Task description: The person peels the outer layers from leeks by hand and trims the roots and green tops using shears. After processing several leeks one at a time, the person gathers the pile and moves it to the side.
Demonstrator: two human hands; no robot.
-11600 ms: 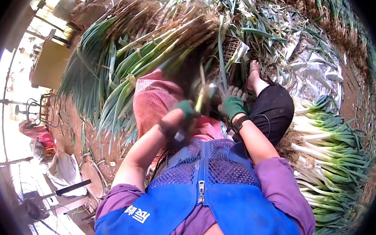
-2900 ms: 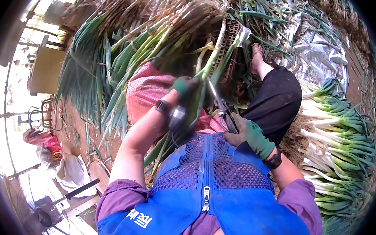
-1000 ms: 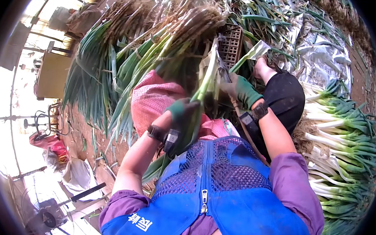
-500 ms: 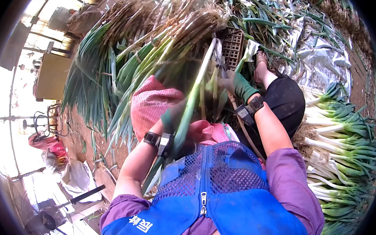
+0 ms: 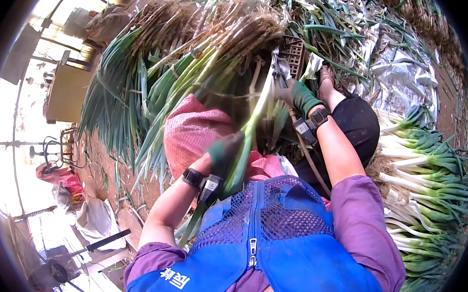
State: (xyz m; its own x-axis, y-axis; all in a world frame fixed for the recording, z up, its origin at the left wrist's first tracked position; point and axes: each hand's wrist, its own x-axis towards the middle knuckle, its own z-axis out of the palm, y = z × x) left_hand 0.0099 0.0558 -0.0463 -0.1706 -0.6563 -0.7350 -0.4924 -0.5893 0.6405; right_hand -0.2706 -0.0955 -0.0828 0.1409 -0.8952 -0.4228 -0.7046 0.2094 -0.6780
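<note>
My left hand (image 5: 226, 148), in a green-and-dark glove, is closed around the green part of a long green onion (image 5: 252, 125). Its white stalk slants up and away from me, with its far end beside the metal tip of an air blow gun (image 5: 280, 74). My right hand (image 5: 301, 98), gloved in green, grips that gun, and a brown hose (image 5: 301, 149) trails from it towards my lap. Thin blurred strips hang near the stalk. Beneath my left hand, a pink woven cloth (image 5: 195, 131) covers my leg.
Unpeeled green onions (image 5: 196, 64) with brown roots are heaped ahead on the left. Clean white-stemmed onions (image 5: 417, 177) lie in a row on the right. A brown plastic crate (image 5: 292, 54) stands ahead, near leaf scraps and white sheeting (image 5: 402, 75).
My left hand has moved up and slightly right with the green onion, its stalk now closer to the blow gun. My right hand has barely shifted.
</note>
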